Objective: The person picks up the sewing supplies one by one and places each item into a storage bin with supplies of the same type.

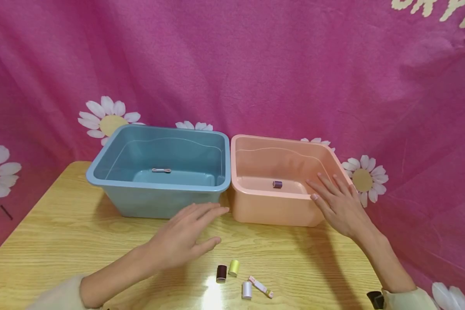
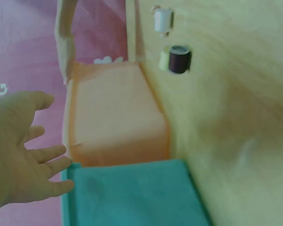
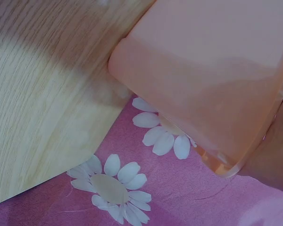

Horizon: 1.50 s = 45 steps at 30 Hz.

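Note:
My left hand (image 1: 183, 234), fingers spread and holding nothing, hovers over the table before the blue bin (image 1: 159, 187). Over the front right corner of the peach bin (image 1: 275, 211) is my right hand (image 1: 339, 204), its fingers extended; whether it touches the rim I cannot tell. A purple thread spool (image 1: 277, 184) lies inside the peach bin. In the blue bin rests a small pale folded strip (image 1: 161, 171) with pinkish ends. Near the table's front are a dark brown thread spool (image 1: 221, 273), a yellow thread spool (image 1: 234, 268), a white thread spool (image 1: 246, 290) and a narrow white strip (image 1: 261, 286) with coloured ends.
The two bins stand side by side on a wooden table (image 1: 62, 228). Behind them hangs a magenta cloth (image 1: 217, 64) with white daisies. The table's right edge runs close to the peach bin in the right wrist view.

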Tool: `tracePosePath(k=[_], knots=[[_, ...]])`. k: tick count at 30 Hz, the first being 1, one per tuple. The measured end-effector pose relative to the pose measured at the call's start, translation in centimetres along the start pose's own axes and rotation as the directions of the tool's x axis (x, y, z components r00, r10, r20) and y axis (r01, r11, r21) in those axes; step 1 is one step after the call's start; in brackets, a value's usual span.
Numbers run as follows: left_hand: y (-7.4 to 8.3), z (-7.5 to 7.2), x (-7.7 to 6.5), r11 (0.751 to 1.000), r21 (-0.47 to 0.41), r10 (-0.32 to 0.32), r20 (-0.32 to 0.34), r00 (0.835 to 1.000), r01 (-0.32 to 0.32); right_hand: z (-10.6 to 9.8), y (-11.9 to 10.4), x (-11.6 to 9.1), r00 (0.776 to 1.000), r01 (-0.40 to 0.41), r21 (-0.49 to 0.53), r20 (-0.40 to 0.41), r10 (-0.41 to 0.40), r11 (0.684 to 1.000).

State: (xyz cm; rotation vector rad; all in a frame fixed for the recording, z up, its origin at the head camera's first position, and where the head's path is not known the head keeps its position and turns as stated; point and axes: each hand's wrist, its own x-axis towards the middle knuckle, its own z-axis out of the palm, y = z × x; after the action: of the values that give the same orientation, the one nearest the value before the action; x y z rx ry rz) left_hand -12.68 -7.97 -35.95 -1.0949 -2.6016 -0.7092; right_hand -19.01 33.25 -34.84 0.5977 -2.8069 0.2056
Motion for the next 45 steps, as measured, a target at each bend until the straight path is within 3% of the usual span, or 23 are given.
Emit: tracePosePath(k=[7,15,22,28,33,45], knots=[[0.3,1.8,-0.6,0.991,-0.094,-0.082,0.088,0.993,0.09,0.2,0.0,-0.1,1.0,0.013,-0.009,-0.018,-0.013,1.0],[0.4,3.7,-1.0,0.976,-0.193,-0.075,0.125,0.989,0.098,0.2,0.0,0.0,1.0,0.011,-0.008,-0.02,-0.012,1.0],[0.0,5.5,-1.6,0.928,-0.31,-0.126,0.263,0.956,0.208,0.4,0.3,0.0,1.0,0.001,0.009,-0.014,-0.001,1.0],[-0.5,7.0,-2.1,0.922,-0.304,-0.133,0.337,0.932,0.241,0.3,0.3,0.0,1.0,-0.004,0.021,-0.01,0.004,1.0],[-0.9,8.0,-2.6,0.924,-0.293,-0.133,0.353,0.926,0.245,0.1,0.3,-0.2,1.0,0.009,0.028,-0.004,-0.009,1.0],[-1.0,9.6,-2.6,0.914,-0.33,-0.117,0.343,0.932,0.236,0.0,0.2,-0.4,1.0,-0.001,0.007,0.009,0.001,1.0]])
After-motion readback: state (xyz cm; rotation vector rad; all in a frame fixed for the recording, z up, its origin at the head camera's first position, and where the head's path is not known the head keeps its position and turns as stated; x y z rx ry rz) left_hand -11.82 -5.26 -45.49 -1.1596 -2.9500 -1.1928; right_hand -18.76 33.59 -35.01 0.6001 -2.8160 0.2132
